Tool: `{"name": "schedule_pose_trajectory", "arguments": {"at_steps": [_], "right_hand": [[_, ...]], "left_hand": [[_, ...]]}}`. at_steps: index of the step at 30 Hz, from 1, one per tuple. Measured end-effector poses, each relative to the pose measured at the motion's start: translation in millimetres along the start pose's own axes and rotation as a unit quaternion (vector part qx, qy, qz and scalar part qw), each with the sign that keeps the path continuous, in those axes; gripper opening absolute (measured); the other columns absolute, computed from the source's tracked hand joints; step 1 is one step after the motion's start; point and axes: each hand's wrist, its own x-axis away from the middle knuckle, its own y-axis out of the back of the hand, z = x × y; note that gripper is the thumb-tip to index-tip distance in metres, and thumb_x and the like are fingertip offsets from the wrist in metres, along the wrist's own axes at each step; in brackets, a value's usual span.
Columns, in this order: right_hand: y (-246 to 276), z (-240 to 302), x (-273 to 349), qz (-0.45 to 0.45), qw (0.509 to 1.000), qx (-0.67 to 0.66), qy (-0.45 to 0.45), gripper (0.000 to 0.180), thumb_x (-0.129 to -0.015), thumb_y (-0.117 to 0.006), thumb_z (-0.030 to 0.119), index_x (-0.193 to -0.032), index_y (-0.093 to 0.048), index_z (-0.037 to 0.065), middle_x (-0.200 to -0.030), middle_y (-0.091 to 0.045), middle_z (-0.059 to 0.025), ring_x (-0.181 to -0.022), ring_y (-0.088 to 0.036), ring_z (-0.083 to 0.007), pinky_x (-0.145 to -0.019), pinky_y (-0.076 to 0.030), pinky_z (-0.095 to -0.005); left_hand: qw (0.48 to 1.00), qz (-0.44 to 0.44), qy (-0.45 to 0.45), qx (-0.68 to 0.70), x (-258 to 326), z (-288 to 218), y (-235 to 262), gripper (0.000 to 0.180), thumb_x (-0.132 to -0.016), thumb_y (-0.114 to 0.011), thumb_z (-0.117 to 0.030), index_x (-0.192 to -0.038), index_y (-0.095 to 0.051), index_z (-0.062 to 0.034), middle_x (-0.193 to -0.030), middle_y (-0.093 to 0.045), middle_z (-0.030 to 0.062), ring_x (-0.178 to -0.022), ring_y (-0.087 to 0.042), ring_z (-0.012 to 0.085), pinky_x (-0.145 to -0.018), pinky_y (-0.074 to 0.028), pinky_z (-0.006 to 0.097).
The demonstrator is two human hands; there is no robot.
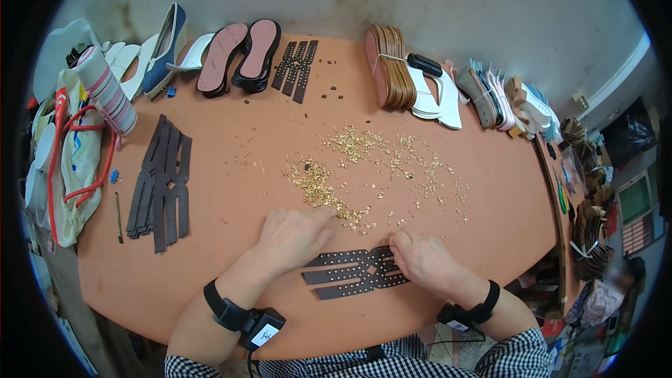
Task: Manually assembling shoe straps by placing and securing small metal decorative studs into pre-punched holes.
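Note:
A dark shoe-upper piece cut into strips [343, 276], dotted with rows of small metal studs and with a diamond-shaped hole in its middle, lies flat before me. My right hand [427, 259] rests over its right end, thumb and fingertips pressed together at the upper edge; what they pinch is too small to make out. My left hand [294, 238] is at the near edge of a scattered heap of small gold studs [315, 185]. Its index finger reaches to the studs, the thumb apart from it. More gold studs [357, 143] spread farther back and to the right.
Plain dark cut pieces [164, 182] are stacked at left, another cut piece [295, 70] lies at the back. Pink-topped soles [222, 59], a blue wedge shoe [166, 52] and a tied bundle of soles [392, 70] line the wall. A bag with red handles [77, 161] stands at the left edge.

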Motion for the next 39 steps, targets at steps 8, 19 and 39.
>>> {"name": "schedule_pose_trajectory", "arguments": {"at_steps": [8, 19, 39], "right_hand": [[10, -6, -14, 0.062, 0.997, -0.055, -0.002, 0.013, -0.085, -0.054, 0.012, -0.094, -0.050, 0.004, -0.082, -0.058, -0.0166, -0.073, -0.058, -0.0375, -0.064, -0.047, -0.0439], [20, -11, -31, 0.122, 0.980, -0.152, -0.041, 0.013, -0.081, -0.060, 0.013, -0.082, -0.052, 0.003, -0.077, -0.058, -0.0140, -0.073, -0.058, -0.0341, -0.065, -0.046, -0.0401], [9, -51, -23, -0.114, 0.982, -0.087, -0.121, 0.010, -0.085, -0.055, 0.013, -0.090, -0.053, 0.004, -0.085, -0.057, -0.0144, -0.077, -0.057, -0.0348, -0.066, -0.047, -0.0423]], "left_hand": [[1.000, -0.006, -0.008, 0.000, -2, 0, -1, 0.022, -0.080, -0.058, -0.020, -0.101, -0.058, -0.0113, -0.081, -0.066, 0.0120, -0.071, -0.063, 0.0324, -0.059, -0.049, 0.044], [0.999, 0.027, 0.025, 0.020, 0, -1, 2, 0.025, -0.082, -0.057, -0.021, -0.106, -0.057, -0.0132, -0.084, -0.066, 0.0094, -0.074, -0.063, 0.0312, -0.062, -0.049, 0.043], [0.999, -0.010, 0.006, 0.045, -3, -5, 6, 0.030, -0.075, -0.063, -0.016, -0.105, -0.060, -0.0124, -0.082, -0.066, 0.0069, -0.071, -0.063, 0.0269, -0.058, -0.050, 0.039]]}}
